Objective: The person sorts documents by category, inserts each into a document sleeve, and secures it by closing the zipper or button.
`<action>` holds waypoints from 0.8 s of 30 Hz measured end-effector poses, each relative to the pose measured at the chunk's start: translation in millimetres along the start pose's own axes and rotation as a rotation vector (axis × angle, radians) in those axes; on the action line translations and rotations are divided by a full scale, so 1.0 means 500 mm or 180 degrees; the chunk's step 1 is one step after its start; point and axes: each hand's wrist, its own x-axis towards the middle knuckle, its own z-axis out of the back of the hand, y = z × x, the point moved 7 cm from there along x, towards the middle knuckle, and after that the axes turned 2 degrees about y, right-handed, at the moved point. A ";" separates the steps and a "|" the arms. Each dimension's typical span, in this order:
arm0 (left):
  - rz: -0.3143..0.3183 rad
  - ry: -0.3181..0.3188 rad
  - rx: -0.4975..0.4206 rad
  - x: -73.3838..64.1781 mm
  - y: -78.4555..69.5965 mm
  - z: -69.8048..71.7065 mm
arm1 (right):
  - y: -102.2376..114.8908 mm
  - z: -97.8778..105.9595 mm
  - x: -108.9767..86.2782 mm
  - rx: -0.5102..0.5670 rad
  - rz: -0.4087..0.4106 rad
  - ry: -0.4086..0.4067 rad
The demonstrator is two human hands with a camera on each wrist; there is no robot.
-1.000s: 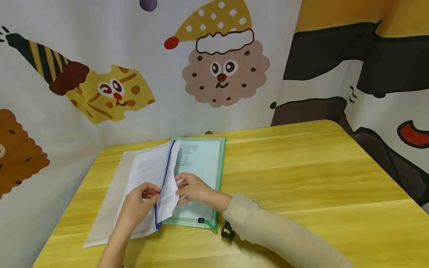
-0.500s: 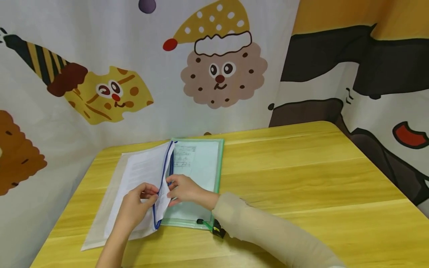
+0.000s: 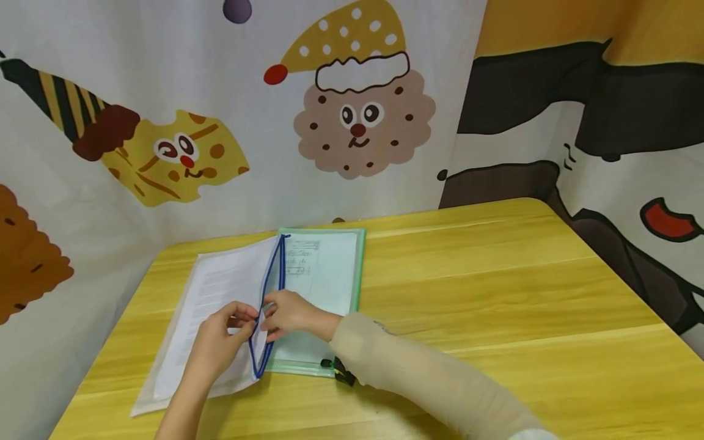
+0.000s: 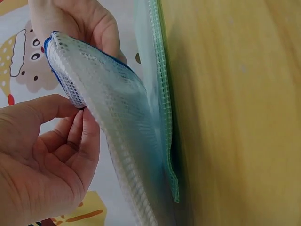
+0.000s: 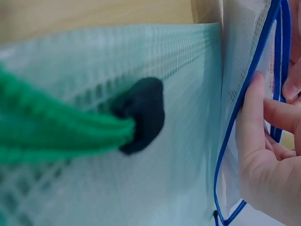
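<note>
A clear mesh zip pouch (image 3: 236, 379) with a blue zipper (image 3: 266, 366) lies tilted up along its right edge, its mouth gaping. Printed papers (image 3: 214, 293) show through its front. My left hand (image 3: 217, 342) pinches the near zipper edge between thumb and fingers; the left wrist view shows the left hand (image 4: 56, 150) at the mesh corner. At the mouth, my right hand (image 3: 288, 315) has its fingertips against the papers' edge, partly hidden inside. In the right wrist view, one extended finger of the right hand (image 5: 268, 160) touches the blue zipper edge.
Under the pouch's right side lies a green mesh zip pouch (image 3: 330, 287) with papers in it. Its green cord pull (image 5: 61, 127) has a black tip. Both lie on the yellow wood-grain table (image 3: 467, 287), backed by a cartoon-printed curtain (image 3: 264, 201).
My right hand has moved left with the papers, which have slid into the blue-zip pouch; little of them sticks out now. My left hand keeps its pinch on the zipper edge.
</note>
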 end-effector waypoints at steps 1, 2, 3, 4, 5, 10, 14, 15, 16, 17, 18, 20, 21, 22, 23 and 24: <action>-0.0018 -0.0008 0.0011 0.000 -0.001 0.001 | 0.000 -0.002 0.001 0.0054 -0.0015 0.0017; -0.0036 -0.0016 0.0021 -0.001 -0.002 0.001 | 0.001 -0.004 0.002 0.0100 -0.0034 0.0028; -0.0051 -0.0024 0.0032 -0.001 -0.002 0.002 | 0.001 -0.006 0.003 0.0127 -0.0050 0.0036; -0.0062 -0.0029 0.0035 -0.001 -0.003 0.002 | 0.001 -0.008 0.004 0.0137 -0.0060 0.0038; -0.0070 -0.0032 0.0032 -0.001 -0.004 0.003 | 0.001 -0.009 0.005 0.0141 -0.0068 0.0030; -0.0056 -0.0031 -0.0005 -0.002 -0.002 0.003 | -0.001 -0.011 0.009 0.0165 -0.0104 0.0008; -0.0032 -0.0013 -0.0037 -0.003 -0.001 0.003 | -0.009 -0.011 0.010 0.0363 -0.0187 0.0114; -0.0026 -0.0009 -0.0049 -0.003 -0.001 0.003 | -0.011 -0.010 0.010 0.0396 -0.0201 0.0137; -0.0021 -0.0002 -0.0062 -0.004 -0.001 0.003 | -0.012 -0.009 0.010 0.0466 -0.0224 0.0163; -0.0017 0.0004 -0.0078 -0.004 -0.001 0.003 | -0.013 -0.008 0.011 0.0530 -0.0239 0.0184; -0.0010 0.0009 -0.0087 -0.004 -0.001 0.003 | -0.014 -0.007 0.011 0.0578 -0.0249 0.0198; 0.0011 0.0025 -0.0110 -0.004 0.001 0.002 | -0.016 -0.003 0.011 0.0627 -0.0266 0.0219; 0.0025 0.0030 -0.0120 -0.004 0.002 0.002 | -0.015 0.000 0.011 0.0620 -0.0262 0.0224; 0.0040 0.0038 -0.0127 -0.004 0.003 0.002 | -0.016 0.002 0.011 0.0630 -0.0267 0.0231; 0.0053 0.0044 -0.0131 -0.004 0.004 0.001 | -0.016 0.006 0.011 0.0613 -0.0262 0.0231; 0.0068 0.0053 -0.0133 -0.004 0.005 0.001 | -0.016 0.009 0.010 0.0589 -0.0258 0.0229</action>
